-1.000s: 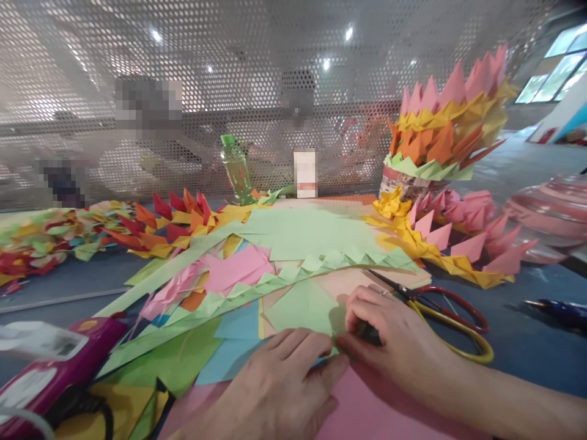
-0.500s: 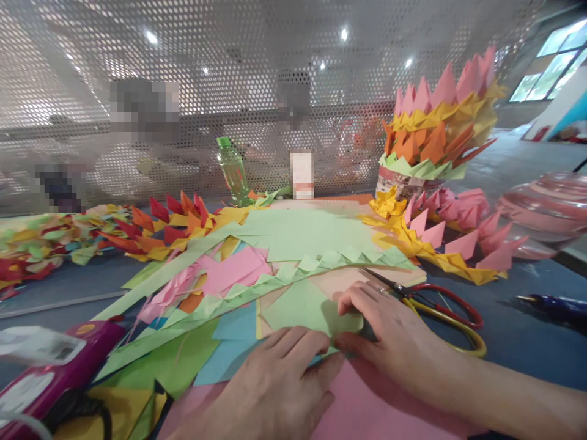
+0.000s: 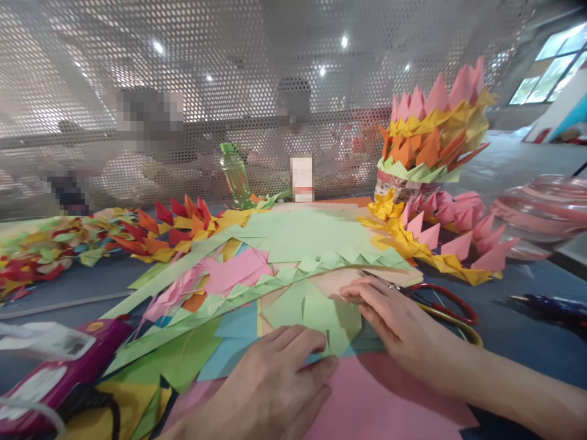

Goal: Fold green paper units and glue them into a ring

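A light green paper piece (image 3: 321,318) lies on a stack of coloured sheets at the table's front, partly folded over. My left hand (image 3: 270,385) presses flat on its near edge, fingers stretched and together. From the right, my right hand (image 3: 394,321) lies on the paper's right side, its fingers extended along the fold and touching the sheet. A pink sheet (image 3: 380,403) lies under both hands.
Red and yellow scissors (image 3: 435,302) lie just right of my right hand. A green folded paper chain (image 3: 284,275) runs across the middle. A paper crown (image 3: 431,140), pink and yellow chains (image 3: 440,244), a bottle (image 3: 235,174), a magenta glue gun (image 3: 59,366) and a pen (image 3: 550,305) surround.
My right hand has opened from a pinch at the paper's near corner and slid up along the fold. The green flap now lies folded over. The left hand has stayed put.
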`<act>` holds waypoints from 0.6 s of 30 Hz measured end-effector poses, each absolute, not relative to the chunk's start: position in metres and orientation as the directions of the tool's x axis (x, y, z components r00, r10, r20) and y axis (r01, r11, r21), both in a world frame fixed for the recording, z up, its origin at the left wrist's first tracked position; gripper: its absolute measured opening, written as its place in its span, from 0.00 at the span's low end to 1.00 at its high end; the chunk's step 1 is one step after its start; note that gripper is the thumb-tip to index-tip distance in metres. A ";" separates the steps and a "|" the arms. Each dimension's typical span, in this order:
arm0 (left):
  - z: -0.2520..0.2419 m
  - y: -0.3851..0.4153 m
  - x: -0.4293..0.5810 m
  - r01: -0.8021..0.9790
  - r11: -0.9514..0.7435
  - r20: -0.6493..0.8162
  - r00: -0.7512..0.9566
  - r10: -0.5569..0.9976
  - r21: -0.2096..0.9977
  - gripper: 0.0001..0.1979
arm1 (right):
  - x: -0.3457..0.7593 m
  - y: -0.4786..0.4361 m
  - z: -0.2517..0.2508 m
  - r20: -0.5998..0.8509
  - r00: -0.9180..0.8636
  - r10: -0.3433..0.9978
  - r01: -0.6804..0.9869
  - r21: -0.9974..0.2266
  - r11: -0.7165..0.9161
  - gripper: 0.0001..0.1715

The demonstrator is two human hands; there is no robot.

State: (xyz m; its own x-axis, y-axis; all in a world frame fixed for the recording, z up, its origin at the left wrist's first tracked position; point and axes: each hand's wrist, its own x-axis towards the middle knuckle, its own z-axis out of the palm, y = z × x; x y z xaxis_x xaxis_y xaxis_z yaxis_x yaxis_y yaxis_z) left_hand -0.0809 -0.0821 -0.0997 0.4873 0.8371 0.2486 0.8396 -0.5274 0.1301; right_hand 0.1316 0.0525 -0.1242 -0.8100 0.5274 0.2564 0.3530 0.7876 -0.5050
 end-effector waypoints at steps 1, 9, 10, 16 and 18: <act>-0.101 -0.082 -0.081 0.838 -0.528 0.258 0.485 0.836 0.137 0.10 | 0.130 0.053 -0.124 0.262 -0.802 0.536 0.355 -0.513 0.781 0.18; -0.101 -0.082 -0.082 0.817 -0.553 0.343 0.478 0.808 0.163 0.14 | 0.121 0.052 -0.119 0.236 -0.763 0.602 0.342 -0.643 0.685 0.11; -0.101 -0.081 -0.082 0.822 -0.545 0.348 0.469 0.811 0.163 0.14 | 0.121 0.052 -0.118 0.234 -0.756 0.611 0.346 -0.650 0.677 0.11; -0.103 -0.081 -0.081 0.819 -0.544 0.371 0.455 0.809 0.183 0.13 | 0.127 0.049 -0.112 0.180 -0.788 0.589 0.363 -0.636 0.681 0.12; -0.104 -0.082 -0.082 0.819 -0.543 0.378 0.452 0.808 0.182 0.13 | 0.129 0.047 -0.110 0.187 -0.802 0.567 0.357 -0.611 0.707 0.12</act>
